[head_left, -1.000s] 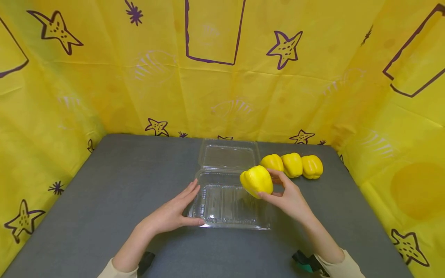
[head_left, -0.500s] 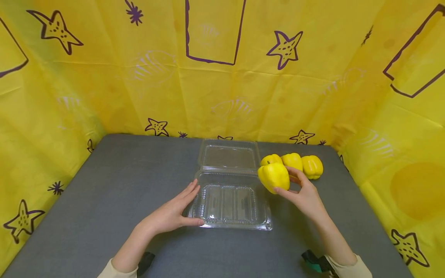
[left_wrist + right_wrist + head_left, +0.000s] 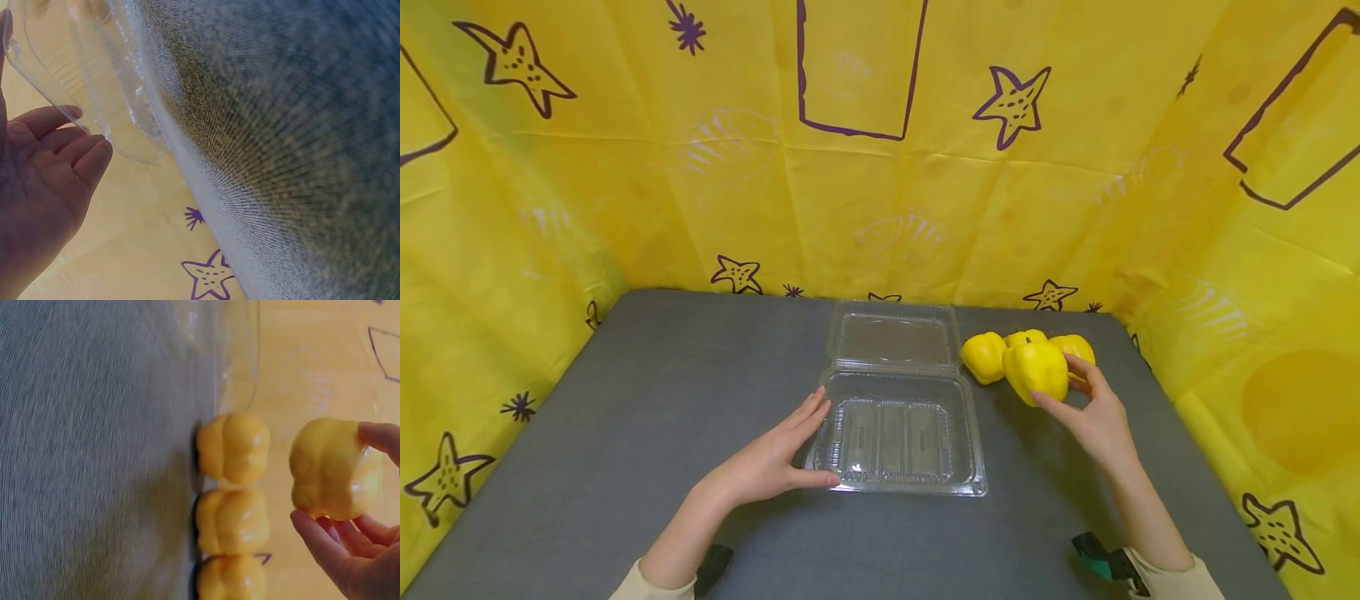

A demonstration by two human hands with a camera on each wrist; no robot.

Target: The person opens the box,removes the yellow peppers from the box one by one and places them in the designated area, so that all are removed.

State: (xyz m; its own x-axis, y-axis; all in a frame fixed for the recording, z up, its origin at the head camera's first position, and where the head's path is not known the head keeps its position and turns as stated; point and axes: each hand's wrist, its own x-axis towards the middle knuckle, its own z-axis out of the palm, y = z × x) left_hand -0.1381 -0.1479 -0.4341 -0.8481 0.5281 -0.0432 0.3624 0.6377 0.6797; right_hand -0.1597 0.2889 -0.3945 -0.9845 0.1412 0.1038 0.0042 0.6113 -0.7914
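Observation:
My right hand (image 3: 1097, 417) pinches a yellow bell pepper (image 3: 1033, 371) between thumb and fingers, raised above the table on the right. In the right wrist view this pepper (image 3: 331, 469) shows well apart from the ones on the table. Three more yellow bell peppers (image 3: 982, 358) sit in a row at the back right; the held one partly covers two of them. A clear plastic clamshell container (image 3: 893, 442) lies with its lid folded back, nothing inside. Along its left edge rests my left hand (image 3: 767, 458), fingers extended and thumb at the front corner.
Behind the container's tray lies its flat lid (image 3: 895, 333), beside the leftmost pepper. The dark grey table (image 3: 700, 358) ends at a yellow patterned cloth (image 3: 737, 192), which rises at the back and both sides.
My right hand has carried the bell pepper rightward, from over the container's right side to in front of the pepper row. My left hand stays at the container's edge.

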